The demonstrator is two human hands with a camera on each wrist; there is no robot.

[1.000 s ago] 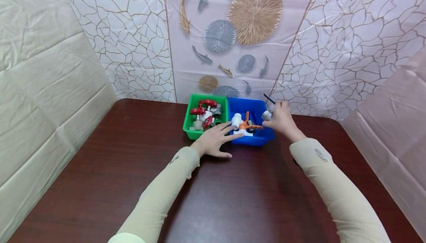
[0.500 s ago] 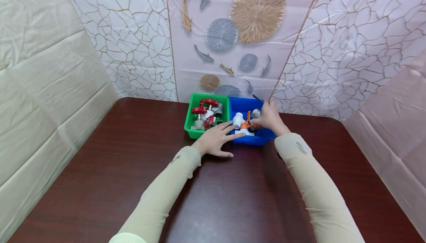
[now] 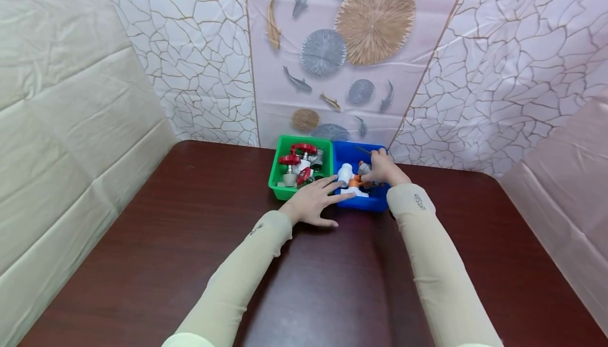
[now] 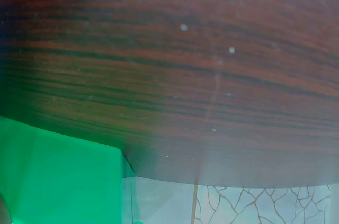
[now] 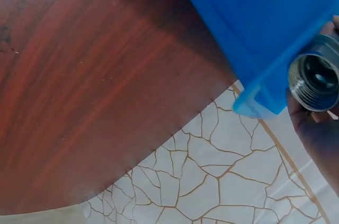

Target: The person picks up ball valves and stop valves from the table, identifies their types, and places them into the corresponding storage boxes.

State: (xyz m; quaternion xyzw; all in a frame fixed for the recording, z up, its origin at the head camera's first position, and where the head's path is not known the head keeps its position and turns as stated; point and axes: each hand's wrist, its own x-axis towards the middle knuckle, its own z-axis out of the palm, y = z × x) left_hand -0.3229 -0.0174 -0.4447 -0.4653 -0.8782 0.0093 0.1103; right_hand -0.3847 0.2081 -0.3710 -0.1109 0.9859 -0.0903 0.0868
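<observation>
My right hand (image 3: 386, 168) is over the blue bin (image 3: 361, 204), holding a silver metal ball valve (image 3: 364, 168) with a thin dark lever. In the right wrist view the threaded round opening of the ball valve (image 5: 317, 81) faces the camera beside the bin's rim, with fingers around it. My left hand (image 3: 311, 203) lies with spread fingers at the front edge where the two bins meet, its fingertips reaching over the blue bin's near rim. White plastic valves (image 3: 345, 175) and an orange handle (image 3: 354, 182) sit inside the blue bin.
A green bin (image 3: 274, 184) stands against the blue one on its left, with several red-handled valves (image 3: 304, 148) inside. Both bins sit near the back of the dark wood table (image 3: 190, 231). Patterned cloth (image 3: 204, 62) hangs behind and beside the table.
My right hand has carried the ball valve leftward and down, from the blue bin's right edge to inside its rim. My left hand has stayed in place; the head view has shifted slightly.
</observation>
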